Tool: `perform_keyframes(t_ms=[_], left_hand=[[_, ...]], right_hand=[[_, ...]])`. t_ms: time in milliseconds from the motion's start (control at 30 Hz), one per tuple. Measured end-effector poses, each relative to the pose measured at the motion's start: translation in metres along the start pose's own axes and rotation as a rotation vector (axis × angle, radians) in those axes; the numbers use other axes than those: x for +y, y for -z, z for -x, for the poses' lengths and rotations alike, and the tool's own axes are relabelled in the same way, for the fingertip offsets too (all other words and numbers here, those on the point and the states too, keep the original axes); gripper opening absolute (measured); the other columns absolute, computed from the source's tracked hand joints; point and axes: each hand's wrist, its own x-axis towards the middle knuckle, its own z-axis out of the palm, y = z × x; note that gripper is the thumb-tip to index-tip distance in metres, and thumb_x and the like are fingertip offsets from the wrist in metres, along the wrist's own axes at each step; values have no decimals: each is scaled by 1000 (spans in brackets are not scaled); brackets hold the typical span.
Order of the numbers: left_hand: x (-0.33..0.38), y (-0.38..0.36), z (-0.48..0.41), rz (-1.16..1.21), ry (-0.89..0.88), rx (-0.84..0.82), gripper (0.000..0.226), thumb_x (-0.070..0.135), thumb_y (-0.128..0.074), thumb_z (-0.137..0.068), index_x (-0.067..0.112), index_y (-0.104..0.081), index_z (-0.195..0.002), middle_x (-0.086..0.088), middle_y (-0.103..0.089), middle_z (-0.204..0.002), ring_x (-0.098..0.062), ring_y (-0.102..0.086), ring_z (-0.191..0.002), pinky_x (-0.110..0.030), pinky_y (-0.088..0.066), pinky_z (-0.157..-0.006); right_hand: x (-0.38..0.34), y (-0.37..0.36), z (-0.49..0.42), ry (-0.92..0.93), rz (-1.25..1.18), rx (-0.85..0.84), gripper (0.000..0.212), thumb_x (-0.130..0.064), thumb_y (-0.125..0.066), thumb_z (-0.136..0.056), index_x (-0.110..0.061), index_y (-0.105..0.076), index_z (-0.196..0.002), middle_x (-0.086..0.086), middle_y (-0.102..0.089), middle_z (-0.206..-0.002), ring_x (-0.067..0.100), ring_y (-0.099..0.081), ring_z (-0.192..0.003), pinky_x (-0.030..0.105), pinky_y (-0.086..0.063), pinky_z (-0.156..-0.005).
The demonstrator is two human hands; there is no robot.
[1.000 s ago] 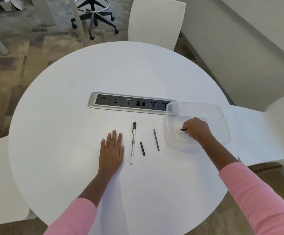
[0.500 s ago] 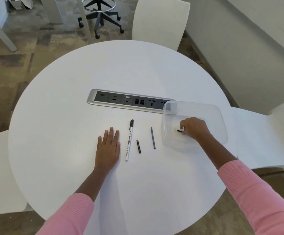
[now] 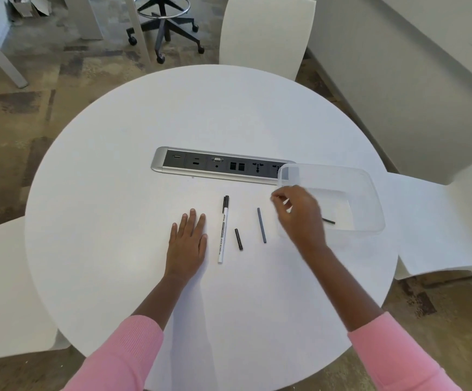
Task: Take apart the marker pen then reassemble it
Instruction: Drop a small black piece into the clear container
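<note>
The white marker barrel with its black tip lies on the round white table, just right of my left hand, which rests flat with fingers spread. A short black piece and a thin grey ink rod lie further right, each apart from the others. My right hand hovers over the left rim of the clear plastic container, fingertips pinched together with nothing visible between them. A small black part lies inside the container, right of that hand.
A silver and black socket strip is set into the table behind the parts, its right end under the container. White chairs stand around the table. A rolling stool is on the floor beyond.
My right hand has lifted out of the container and moved left, leaving the small black part lying inside. The left hand has stayed flat.
</note>
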Motion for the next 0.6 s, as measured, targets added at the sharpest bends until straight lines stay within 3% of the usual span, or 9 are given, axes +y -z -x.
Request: perform_keyframes(t_ms=[100, 200, 467, 600], left_hand=[[0, 3, 0, -14, -9, -15, 53, 26, -28, -87, 5, -52, -130, -21, -49, -137, -39, -50, -122, -56, -38, -98], [-1, 4, -2, -18, -23, -32, 52, 24, -30, -86, 4, -54, -127, -21, -52, -134, -39, -53, -120, -57, -41, -94], [-8, 3, -3, -28, -58, -73, 51, 24, -31, -86, 5, -56, -126, -20, -54, -132, -37, -55, -117, -55, -43, -92], [-12, 3, -2, 33, -84, -65, 56, 28, -23, -88, 7, -47, -134, -19, -43, -143, -38, -42, -130, -52, -30, -105]], right_hand=[[-13, -33, 24, -74, -35, -114, 4, -4, -59, -81, -5, -63, -80, 14, -63, -78, 24, -56, -64, 32, -47, -68], [-24, -62, 43, -142, -16, -235, 6, -8, -56, -84, -5, -61, -87, 15, -62, -86, 29, -60, -75, 37, -49, -73], [-44, -99, 63, -288, 67, -365, 18, -12, -53, -87, -3, -55, -102, 17, -59, -103, 31, -56, -95, 38, -46, -78], [-52, -105, 66, -342, 99, -358, 20, -11, -52, -87, -4, -51, -105, 16, -57, -104, 33, -55, -95, 37, -45, -75]])
